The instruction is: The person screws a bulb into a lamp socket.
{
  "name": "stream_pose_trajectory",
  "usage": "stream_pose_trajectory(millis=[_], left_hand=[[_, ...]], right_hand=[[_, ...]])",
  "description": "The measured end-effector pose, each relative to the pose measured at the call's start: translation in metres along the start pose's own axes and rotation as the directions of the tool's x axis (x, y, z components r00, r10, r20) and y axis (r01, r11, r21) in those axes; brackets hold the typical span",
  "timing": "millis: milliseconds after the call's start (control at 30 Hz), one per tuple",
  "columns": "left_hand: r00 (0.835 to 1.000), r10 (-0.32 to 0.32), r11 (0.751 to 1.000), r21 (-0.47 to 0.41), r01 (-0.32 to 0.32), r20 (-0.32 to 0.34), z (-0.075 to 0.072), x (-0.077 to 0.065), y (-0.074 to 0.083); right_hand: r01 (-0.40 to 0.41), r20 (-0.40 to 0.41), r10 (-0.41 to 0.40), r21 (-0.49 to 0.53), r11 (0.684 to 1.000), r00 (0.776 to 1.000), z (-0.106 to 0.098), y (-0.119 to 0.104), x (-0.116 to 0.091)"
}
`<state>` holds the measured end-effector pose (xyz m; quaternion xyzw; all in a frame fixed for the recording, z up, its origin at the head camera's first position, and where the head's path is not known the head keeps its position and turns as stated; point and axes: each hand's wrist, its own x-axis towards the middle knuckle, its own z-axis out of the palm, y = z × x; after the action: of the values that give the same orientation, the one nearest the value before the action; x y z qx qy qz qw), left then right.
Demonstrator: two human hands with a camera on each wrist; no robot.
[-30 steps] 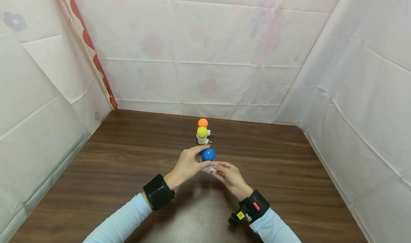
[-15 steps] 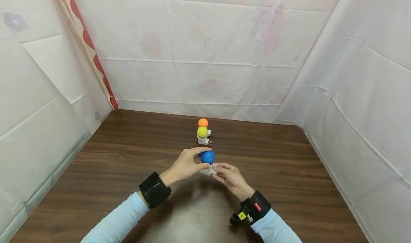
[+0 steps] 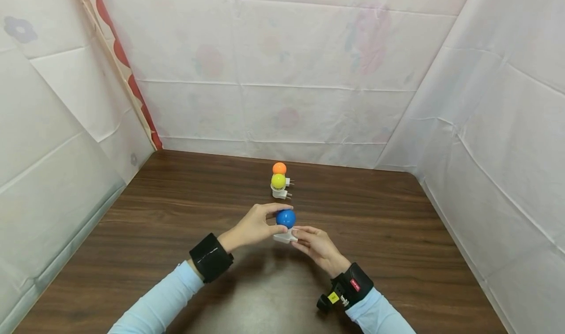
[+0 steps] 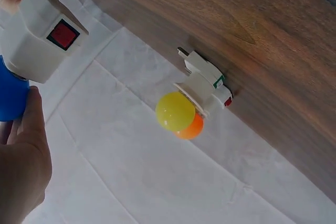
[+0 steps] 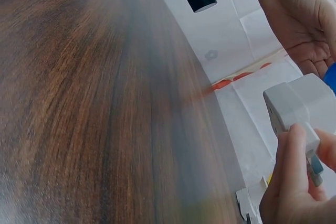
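In the head view, my left hand [image 3: 253,227] grips a round blue bulb [image 3: 286,218], thumb on the near side and fingers on the far side. Below the bulb is a white plug-in lamp socket [image 3: 284,237], which my right hand [image 3: 320,248] pinches at its right end. A red rocker switch [image 4: 64,34] shows on the socket in the left wrist view. There the blue bulb [image 4: 11,93] sits at the socket's mouth; how far it is screwed in cannot be seen. The right wrist view shows fingers [image 5: 295,150] around the plug end, partly covering its prongs.
Beyond the hands, a yellow bulb [image 3: 278,181] stands upright in a white socket [image 3: 279,193], prongs pointing right. Close behind it is an orange bulb [image 3: 279,168] in a similar socket. The brown wooden table [image 3: 176,216] is bordered by white cloth walls [image 3: 287,54].
Both hands have shifted slightly toward the person, carrying the blue bulb and white socket along. The gap to the yellow bulb has grown. The yellow and orange bulbs stay put.
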<state>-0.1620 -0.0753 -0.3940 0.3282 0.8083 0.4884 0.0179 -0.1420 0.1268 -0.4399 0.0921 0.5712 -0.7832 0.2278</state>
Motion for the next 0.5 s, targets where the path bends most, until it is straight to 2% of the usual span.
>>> stream_pose_trajectory(millis=[167, 333, 500], left_hand=[[0.998, -0.033, 0.999, 0.029, 0.035, -0.052, 0.007, -0.001, 0.0], [0.986, -0.037, 0.994, 0.097, 0.053, -0.164, 0.015, 0.0, 0.006], [0.973, -0.067, 0.993, 0.082, 0.087, -0.22, 0.018, -0.001, 0.01]], right_hand=[[0.019, -0.014, -0.018, 0.015, 1.0, 1.0, 0.002, 0.002, 0.0], [0.05, -0.037, -0.049, 0.042, 0.998, 0.998, 0.005, 0.0, -0.001], [0.057, -0.039, -0.055, 0.067, 0.996, 0.998, 0.007, -0.001, -0.002]])
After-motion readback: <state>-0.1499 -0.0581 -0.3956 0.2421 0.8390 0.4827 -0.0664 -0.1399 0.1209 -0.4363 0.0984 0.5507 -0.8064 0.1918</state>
